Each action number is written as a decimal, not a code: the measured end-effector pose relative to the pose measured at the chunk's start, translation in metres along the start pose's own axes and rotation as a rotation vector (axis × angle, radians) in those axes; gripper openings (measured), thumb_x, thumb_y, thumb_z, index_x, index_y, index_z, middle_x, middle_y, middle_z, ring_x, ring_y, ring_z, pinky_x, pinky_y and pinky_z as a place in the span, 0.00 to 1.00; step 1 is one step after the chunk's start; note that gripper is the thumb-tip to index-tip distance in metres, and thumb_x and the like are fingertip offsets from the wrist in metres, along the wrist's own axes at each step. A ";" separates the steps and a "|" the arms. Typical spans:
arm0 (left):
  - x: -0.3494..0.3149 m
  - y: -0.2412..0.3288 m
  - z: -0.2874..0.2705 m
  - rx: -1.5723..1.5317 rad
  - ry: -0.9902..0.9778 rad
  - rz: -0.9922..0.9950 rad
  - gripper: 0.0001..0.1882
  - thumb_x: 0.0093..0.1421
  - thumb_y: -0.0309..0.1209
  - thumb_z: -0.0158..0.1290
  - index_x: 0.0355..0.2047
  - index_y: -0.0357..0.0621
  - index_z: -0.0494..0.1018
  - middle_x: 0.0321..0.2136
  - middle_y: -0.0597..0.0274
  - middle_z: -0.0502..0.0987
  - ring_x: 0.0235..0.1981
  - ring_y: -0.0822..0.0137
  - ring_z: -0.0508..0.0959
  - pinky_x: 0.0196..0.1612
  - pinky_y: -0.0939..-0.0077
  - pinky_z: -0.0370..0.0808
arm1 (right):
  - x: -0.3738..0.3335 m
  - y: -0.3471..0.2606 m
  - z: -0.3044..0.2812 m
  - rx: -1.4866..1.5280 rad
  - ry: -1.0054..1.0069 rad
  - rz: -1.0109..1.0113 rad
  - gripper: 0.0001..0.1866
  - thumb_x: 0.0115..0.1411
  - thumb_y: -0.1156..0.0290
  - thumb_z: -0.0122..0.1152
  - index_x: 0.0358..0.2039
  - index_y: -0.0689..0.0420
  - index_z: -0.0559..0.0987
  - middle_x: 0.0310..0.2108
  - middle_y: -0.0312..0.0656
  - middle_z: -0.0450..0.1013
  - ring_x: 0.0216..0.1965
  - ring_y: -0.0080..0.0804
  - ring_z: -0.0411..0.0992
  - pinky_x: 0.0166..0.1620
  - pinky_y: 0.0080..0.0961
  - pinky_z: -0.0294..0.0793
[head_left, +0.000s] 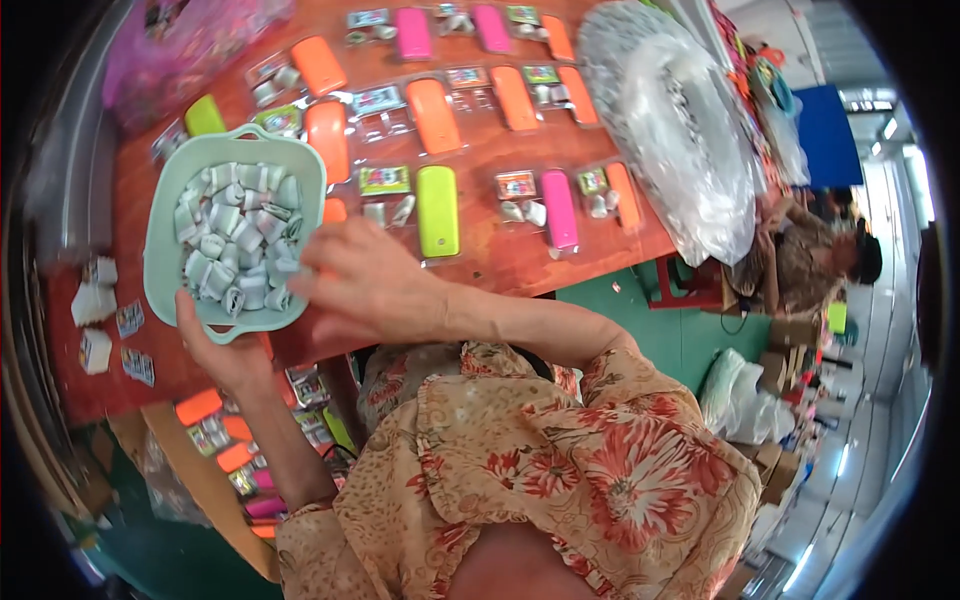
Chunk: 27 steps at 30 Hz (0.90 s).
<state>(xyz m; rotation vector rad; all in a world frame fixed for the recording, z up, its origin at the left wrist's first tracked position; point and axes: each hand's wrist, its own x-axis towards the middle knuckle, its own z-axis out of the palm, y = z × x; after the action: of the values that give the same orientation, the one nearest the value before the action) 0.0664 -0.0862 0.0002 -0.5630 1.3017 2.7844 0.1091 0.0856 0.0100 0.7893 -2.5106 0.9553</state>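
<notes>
A pale green plastic basket (pixel 154 245), full of small white rolled pieces (pixel 232 240), stands at the left of the red table. My left hand (pixel 222 352) grips its near-left corner, thumb up along the rim and palm underneath. Over the basket's right edge reaches my right hand (pixel 365 278), fingers bent toward the rolls. Motion smears those fingers, so whether they hold a roll is unclear. Just beyond it lies a clear blister tray with a lime green case (pixel 437 212), a small card (pixel 384 180) and white rolls.
Several similar trays with orange cases (pixel 433 115) and pink cases (pixel 559 208) cover the table (pixel 490 240). A clear plastic bag (pixel 665 130) lies at right, a pink bag (pixel 190 50) far left. Below the table, a cardboard box (pixel 185 455) holds filled trays. Another person (pixel 810 255) sits at right.
</notes>
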 end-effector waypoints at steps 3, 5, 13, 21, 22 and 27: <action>-0.009 -0.017 0.023 -0.050 -0.049 -0.159 0.23 0.55 0.42 0.38 0.48 0.42 0.59 0.43 0.61 0.67 0.43 0.65 0.68 0.43 0.69 0.67 | -0.015 -0.003 -0.008 -0.213 0.000 -0.048 0.19 0.39 0.67 0.56 0.35 0.53 0.69 0.33 0.39 0.63 0.44 0.37 0.59 0.45 0.42 0.57; -0.017 -0.038 0.033 -0.077 -0.134 -0.266 0.21 0.56 0.41 0.38 0.47 0.42 0.60 0.42 0.61 0.67 0.43 0.66 0.68 0.43 0.69 0.67 | -0.031 -0.003 -0.022 -0.269 0.051 0.029 0.16 0.40 0.69 0.53 0.34 0.52 0.70 0.32 0.37 0.63 0.42 0.35 0.61 0.45 0.43 0.57; -0.071 -0.103 0.114 0.023 -0.672 -0.463 0.32 0.55 0.56 0.31 0.54 0.50 0.48 0.47 0.59 0.61 0.46 0.64 0.65 0.43 0.64 0.64 | -0.103 0.018 -0.140 -0.544 0.170 0.137 0.11 0.34 0.72 0.54 0.23 0.58 0.71 0.23 0.38 0.63 0.31 0.35 0.63 0.34 0.34 0.61; -0.098 -0.140 0.102 0.916 -0.815 0.343 0.12 0.50 0.27 0.49 0.36 0.38 0.66 0.29 0.56 0.70 0.33 0.66 0.71 0.34 0.78 0.67 | -0.197 0.090 -0.277 -0.965 0.439 0.545 0.05 0.42 0.77 0.58 0.23 0.60 0.72 0.24 0.43 0.67 0.30 0.40 0.65 0.35 0.29 0.63; -0.102 -0.140 0.095 1.021 -0.768 0.442 0.09 0.48 0.26 0.49 0.32 0.37 0.68 0.26 0.56 0.69 0.28 0.62 0.71 0.31 0.75 0.67 | -0.207 0.106 -0.289 -0.994 0.483 0.530 0.04 0.43 0.74 0.56 0.21 0.59 0.72 0.22 0.42 0.66 0.30 0.40 0.64 0.34 0.31 0.61; -0.112 -0.147 0.080 1.310 -0.814 0.776 0.09 0.47 0.24 0.49 0.30 0.40 0.68 0.26 0.57 0.69 0.29 0.58 0.69 0.33 0.70 0.65 | -0.257 0.155 -0.323 -1.077 0.369 0.832 0.11 0.48 0.68 0.54 0.34 0.56 0.73 0.32 0.42 0.68 0.36 0.39 0.65 0.39 0.30 0.62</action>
<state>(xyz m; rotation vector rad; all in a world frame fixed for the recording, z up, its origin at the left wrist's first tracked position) 0.1700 0.0844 -0.0254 1.1313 2.7283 1.3156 0.2542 0.5008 0.0381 -0.7144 -2.4477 -0.1847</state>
